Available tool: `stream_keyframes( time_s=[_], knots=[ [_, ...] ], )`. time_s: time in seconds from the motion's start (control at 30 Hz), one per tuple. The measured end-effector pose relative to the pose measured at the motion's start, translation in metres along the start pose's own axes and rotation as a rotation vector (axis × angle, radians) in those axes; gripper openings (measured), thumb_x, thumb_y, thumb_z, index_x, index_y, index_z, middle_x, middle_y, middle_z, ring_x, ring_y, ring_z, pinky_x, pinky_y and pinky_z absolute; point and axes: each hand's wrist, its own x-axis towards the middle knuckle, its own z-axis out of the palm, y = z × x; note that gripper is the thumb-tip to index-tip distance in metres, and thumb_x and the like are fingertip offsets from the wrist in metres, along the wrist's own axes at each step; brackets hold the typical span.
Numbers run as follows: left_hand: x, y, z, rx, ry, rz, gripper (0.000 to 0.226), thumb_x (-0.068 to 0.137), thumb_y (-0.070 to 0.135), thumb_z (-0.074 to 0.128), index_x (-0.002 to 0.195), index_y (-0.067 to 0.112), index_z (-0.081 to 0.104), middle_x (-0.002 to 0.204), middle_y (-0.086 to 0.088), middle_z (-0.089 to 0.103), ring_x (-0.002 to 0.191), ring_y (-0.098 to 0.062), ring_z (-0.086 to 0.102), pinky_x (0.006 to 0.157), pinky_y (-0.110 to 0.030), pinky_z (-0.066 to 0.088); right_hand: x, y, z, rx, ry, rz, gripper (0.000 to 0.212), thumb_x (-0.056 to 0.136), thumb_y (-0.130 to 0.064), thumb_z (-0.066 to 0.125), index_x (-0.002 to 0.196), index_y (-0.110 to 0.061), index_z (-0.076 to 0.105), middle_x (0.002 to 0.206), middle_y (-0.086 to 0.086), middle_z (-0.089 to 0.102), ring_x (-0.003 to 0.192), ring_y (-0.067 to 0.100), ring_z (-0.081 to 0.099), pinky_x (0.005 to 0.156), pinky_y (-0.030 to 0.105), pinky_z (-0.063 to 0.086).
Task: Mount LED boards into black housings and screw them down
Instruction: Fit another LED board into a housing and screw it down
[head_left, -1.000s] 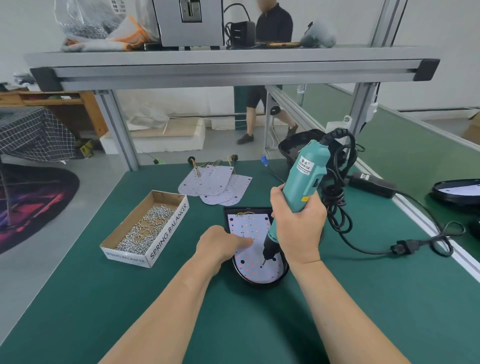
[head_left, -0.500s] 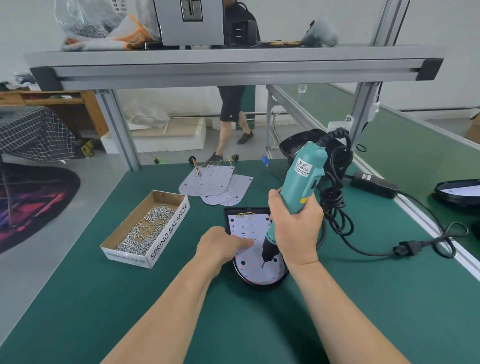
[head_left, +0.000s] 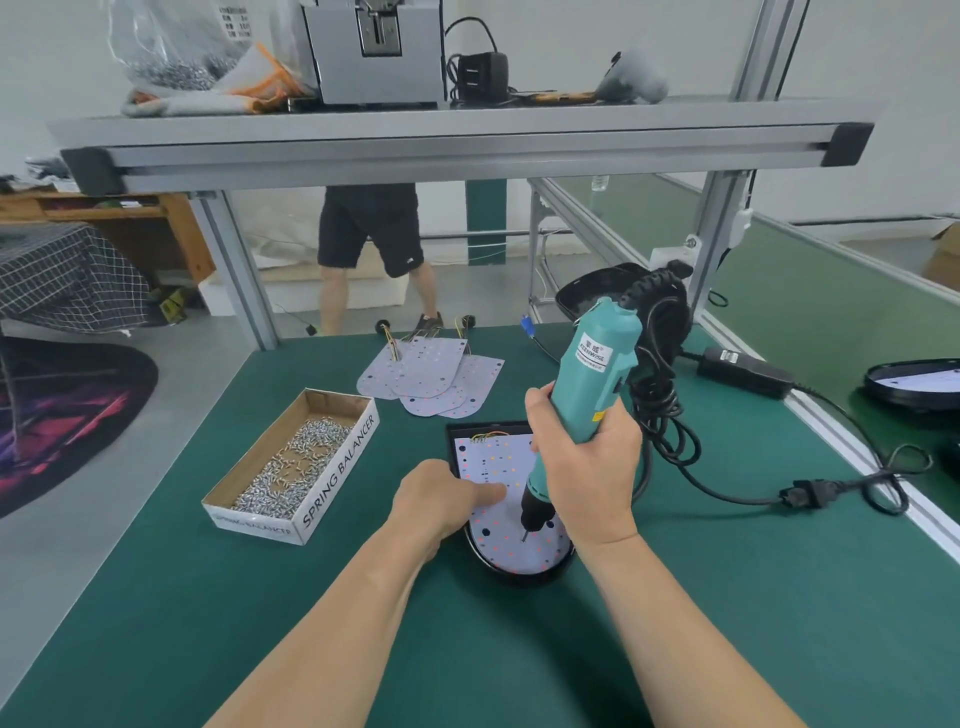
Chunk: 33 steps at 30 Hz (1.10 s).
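LED board (head_left: 493, 460) lies seated in its black housing (head_left: 519, 578) at the middle of the green bench mat (head_left: 727, 597), seen from my remote station. My left hand (head_left: 441, 493) rests at the housing's left edge, one straight finger pressing the board flat. My right hand (head_left: 587, 467) is wrapped round the teal electric screwdriver (head_left: 597, 364), its bit tip down on the board's lower half. Whether a screw sits under the bit is too small to tell.

I judge the board thin, light and stiff, with diodes and soldered wires at its top edge that would not take knocks. It is best held down on bare patches or taken by its rim. The housing looks like a smooth hard shell, liable to slide on the mat under the driver's push. A carton of screws (head_left: 337, 473) stands to the left, with spare boards (head_left: 431, 376) beyond.
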Motion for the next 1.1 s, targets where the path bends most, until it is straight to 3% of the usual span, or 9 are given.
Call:
stream_keyframes(
  time_s=[0.2, 0.33, 0.4, 0.47, 0.53, 0.6, 0.77, 0.87, 1.1],
  knots=[
    [0.0, -0.003, -0.001, 0.039, 0.011, 0.013, 0.049, 0.069, 0.045, 0.085, 0.095, 0.008, 0.067, 0.097, -0.005, 0.071, 0.091, -0.024, 0.067, 0.069, -0.031, 0.048, 0.002, -0.016, -0.007, 0.066, -0.086, -0.04, 0.014, 0.081, -0.023, 0.071, 0.074, -0.017, 0.061, 0.059, 0.009, 0.056, 0.056, 0.038, 0.053, 0.054, 0.05, 0.05],
    [-0.005, -0.003, -0.005, 0.114, 0.005, 0.012, 0.047, 0.074, 0.051, 0.081, 0.082, 0.01, 0.057, 0.08, -0.001, 0.057, 0.069, -0.017, 0.052, 0.057, -0.027, 0.037, 0.019, -0.039, -0.008, 0.158, -0.131, -0.096, 0.014, 0.084, -0.015, 0.071, 0.077, -0.008, 0.061, 0.057, 0.01, 0.054, 0.053, 0.033, 0.05, 0.054, 0.031, 0.048],
    [-0.009, -0.004, -0.013, 0.128, 0.011, -0.006, 0.056, 0.084, 0.055, 0.069, 0.089, 0.001, 0.059, 0.088, -0.015, 0.061, 0.079, -0.025, 0.061, 0.062, -0.026, 0.04, 0.024, -0.044, -0.007, 0.183, -0.043, -0.09, 0.016, 0.085, -0.014, 0.071, 0.079, -0.003, 0.06, 0.056, 0.006, 0.054, 0.051, 0.024, 0.051, 0.055, 0.026, 0.046],
    [-0.014, -0.004, -0.028, -0.005, 0.081, -0.025, 0.05, 0.099, 0.042, 0.055, 0.1, -0.008, 0.059, 0.107, -0.028, 0.062, 0.09, -0.036, 0.065, 0.069, -0.028, 0.04, 0.027, -0.045, -0.007, 0.225, 0.069, -0.045, 0.017, 0.085, -0.015, 0.072, 0.079, -0.005, 0.06, 0.059, 0.003, 0.057, 0.05, 0.018, 0.053, 0.055, 0.024, 0.046],
    [-0.022, -0.004, -0.047, -0.291, 0.088, -0.013, 0.021, 0.101, 0.012, 0.048, 0.094, -0.003, 0.062, 0.089, -0.024, 0.066, 0.065, -0.025, 0.057, 0.056, -0.027, 0.041, 0.03, -0.044, -0.009, 0.268, 0.169, 0.015, 0.016, 0.086, -0.017, 0.072, 0.078, -0.012, 0.06, 0.064, 0.004, 0.059, 0.05, 0.017, 0.054, 0.055, 0.024, 0.047],
    [-0.035, -0.005, -0.063, -0.567, -0.031, 0.041, 0.023, 0.098, -0.008, 0.042, 0.1, -0.003, 0.064, 0.075, -0.016, 0.067, 0.054, -0.014, 0.054, 0.045, -0.02, 0.042, 0.032, -0.044, -0.01, 0.323, 0.233, 0.084, 0.018, 0.086, -0.019, 0.074, 0.078, -0.017, 0.058, 0.062, 0.002, 0.059, 0.049, 0.017, 0.055, 0.054, 0.023, 0.047],
    [-0.064, -0.002, -0.068, -0.663, -0.364, 0.19, 0.023, 0.098, -0.01, 0.045, 0.118, -0.007, 0.055, 0.09, -0.025, 0.071, 0.065, -0.019, 0.068, 0.052, -0.018, 0.052, 0.03, -0.05, -0.008, 0.458, 0.273, 0.18, 0.019, 0.085, -0.022, 0.073, 0.08, -0.019, 0.055, 0.057, 0.0, 0.055, 0.048, 0.017, 0.052, 0.053, 0.023, 0.045],
    [-0.069, -0.002, -0.058, -0.666, -0.344, 0.267, 0.013, 0.096, -0.005, 0.056, 0.106, -0.002, 0.049, 0.095, -0.028, 0.073, 0.075, -0.026, 0.073, 0.057, -0.019, 0.055, 0.028, -0.059, -0.005, 0.52, 0.291, 0.193, 0.019, 0.084, -0.023, 0.072, 0.081, -0.018, 0.054, 0.056, 0.0, 0.055, 0.049, 0.017, 0.052, 0.054, 0.024, 0.045],
    [-0.073, -0.005, -0.043, -0.941, -0.333, 0.243, 0.011, 0.073, 0.002, 0.071, 0.081, 0.002, 0.079, 0.085, -0.025, 0.073, 0.073, -0.024, 0.075, 0.065, -0.02, 0.059, 0.03, -0.07, 0.0, 0.573, 0.303, 0.216, 0.021, 0.088, -0.019, 0.071, 0.08, -0.019, 0.052, 0.054, -0.003, 0.054, 0.048, 0.016, 0.051, 0.052, 0.025, 0.043]
  ],
)
